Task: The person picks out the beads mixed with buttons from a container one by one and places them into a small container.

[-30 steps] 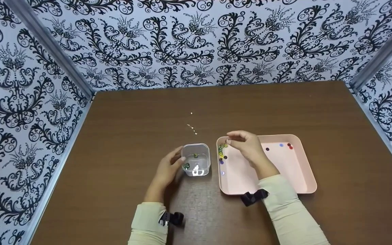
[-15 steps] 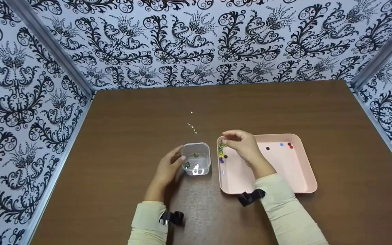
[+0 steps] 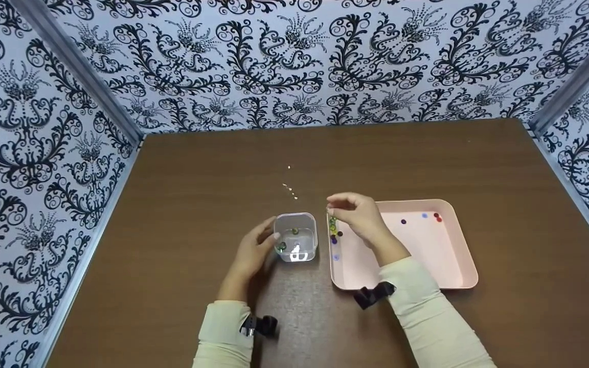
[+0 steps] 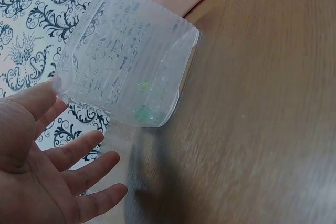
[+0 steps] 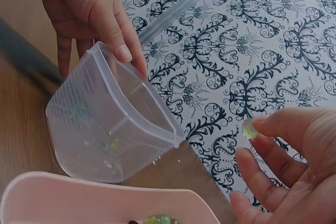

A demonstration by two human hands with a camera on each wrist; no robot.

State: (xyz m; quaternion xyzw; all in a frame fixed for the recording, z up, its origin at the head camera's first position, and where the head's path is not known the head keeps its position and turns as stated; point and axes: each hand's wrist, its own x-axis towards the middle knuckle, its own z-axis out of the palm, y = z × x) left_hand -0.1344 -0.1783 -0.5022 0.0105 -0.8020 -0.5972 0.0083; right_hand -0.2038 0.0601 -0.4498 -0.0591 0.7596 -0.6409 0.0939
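Observation:
My left hand [image 3: 250, 253] holds the rim corner of a clear square plastic container [image 5: 89, 150] between thumb and forefinger, its other fingers spread away from the wall. Inside the container lie a green marble [image 3: 281, 246] and a yellow-green marble [image 3: 295, 231]. My right hand [image 3: 363, 220] is above the far left corner of a pink tray [image 3: 417, 266]. Between thumb and forefinger it pinches a clear marble [image 5: 250, 129] with a yellow-green swirl. Several green, yellow and dark marbles [image 3: 333, 230] line the tray's left side.
Towards the tray's far right are a red marble [image 3: 438, 220], a light blue marble [image 3: 424, 215] and a dark marble [image 3: 403, 222]. Small white light spots show on the brown table [image 3: 212, 174] beyond the container. Patterned walls [image 3: 274, 61] enclose the table's back and sides.
My right hand has shifted left over the tray's far left corner, towards the container, with its marble still pinched. The left hand and container have stayed in place.

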